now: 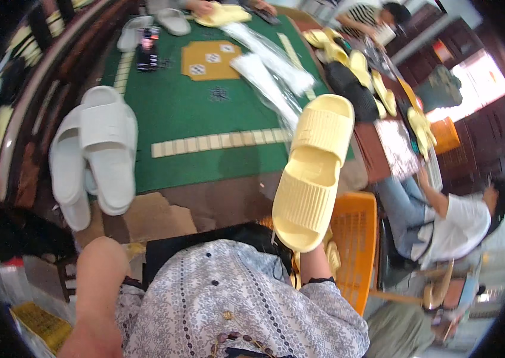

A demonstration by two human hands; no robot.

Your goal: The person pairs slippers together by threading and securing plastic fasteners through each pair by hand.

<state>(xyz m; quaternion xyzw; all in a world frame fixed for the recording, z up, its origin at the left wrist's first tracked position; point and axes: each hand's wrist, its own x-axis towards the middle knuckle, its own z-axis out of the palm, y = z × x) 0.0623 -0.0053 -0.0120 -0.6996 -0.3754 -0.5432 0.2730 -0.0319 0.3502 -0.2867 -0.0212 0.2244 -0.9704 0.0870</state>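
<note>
Your right hand point(315, 253) grasping yellow slipper point(312, 173) by heel, mostly hidden beneath it; slipper rises above hand. Your left hand out of view; white slipper pair point(94, 152) far left.

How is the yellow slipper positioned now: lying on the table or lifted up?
Lifted up. The yellow slipper is raised above the table edge, its ribbed sole facing the camera.

Short-sleeved floral top in grey and white (beaded necklace at front)

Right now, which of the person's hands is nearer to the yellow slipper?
Right. The right hand holds the yellow slipper from beneath, mostly hidden by it. The left hand is hidden; only the left arm shows, well left of it.
</note>
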